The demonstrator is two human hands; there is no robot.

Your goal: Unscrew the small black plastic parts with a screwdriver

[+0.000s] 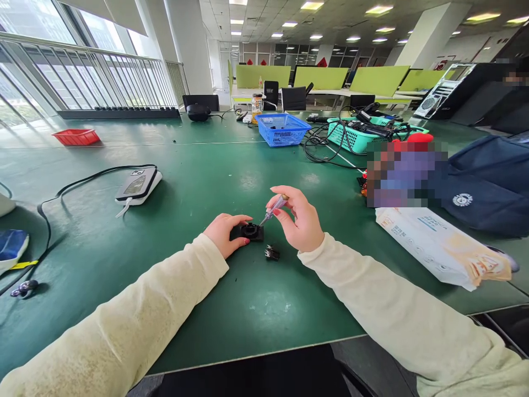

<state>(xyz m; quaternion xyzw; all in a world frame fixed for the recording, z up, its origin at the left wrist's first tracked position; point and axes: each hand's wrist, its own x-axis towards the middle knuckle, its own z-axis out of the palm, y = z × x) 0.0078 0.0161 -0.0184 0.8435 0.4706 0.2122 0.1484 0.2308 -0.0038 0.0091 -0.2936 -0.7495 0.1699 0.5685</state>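
Green table [198, 187] underneath, the left hand [226, 234] clamps a black box [256, 236] between thumb and fingers; the right hand [303, 223] pinches a screwdriver [278, 205] in its fingers, tip at the box.

Open-plan office, green desk partitions [263, 76], black chairs [293, 99]

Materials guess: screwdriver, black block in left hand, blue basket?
Screwdriver: handle looks like glossy, see-through plastic, judging by its pale, translucent tint; thin greyish shaft probably metal.
Black block: likely hard plastic, from its uniform black and crisp edges; too small to settle the finish.
Blue basket: probably moulded plastic, slightly shiny; even colour, regular openings in the walls.
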